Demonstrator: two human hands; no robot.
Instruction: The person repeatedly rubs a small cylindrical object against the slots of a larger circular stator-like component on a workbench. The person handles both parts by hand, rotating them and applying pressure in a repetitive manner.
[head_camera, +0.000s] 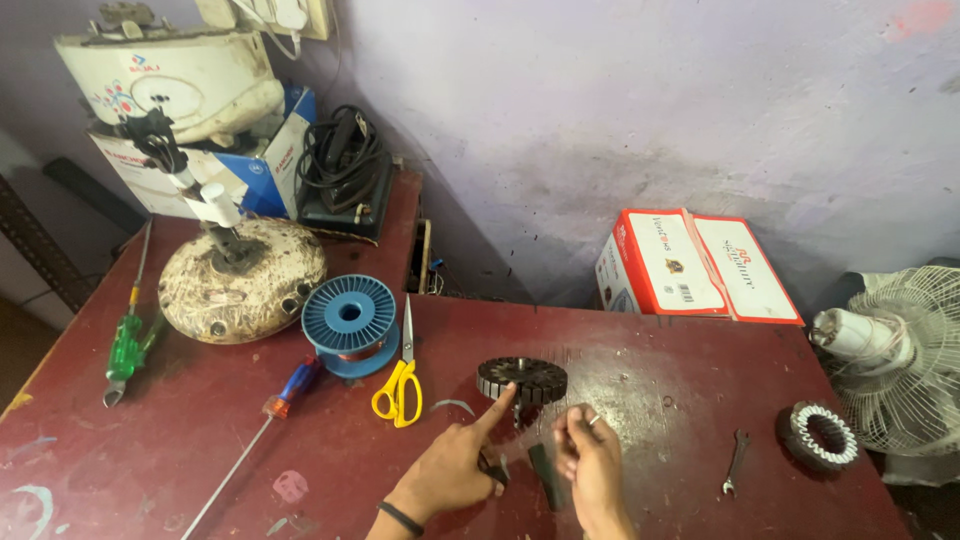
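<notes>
A dark round slotted motor core (522, 379) lies on the dark red table (650, 370). My left hand (455, 465) points at it, the forefinger tip touching its near edge, the other fingers curled around a small dark tool. My right hand (590, 460), with a ring on one finger, sits just right of it, fingers pinched together over a thin dark strip (545, 475) that stands on the table below the core.
Yellow-handled scissors (400, 385), a blue wire spool (349, 320), two screwdrivers (285, 395) (125, 350) and a worn fan motor housing (240, 280) lie left. A small spanner (736, 462), a wound stator (818, 435), a table fan (900, 350) and a red-and-white box (690, 265) are right.
</notes>
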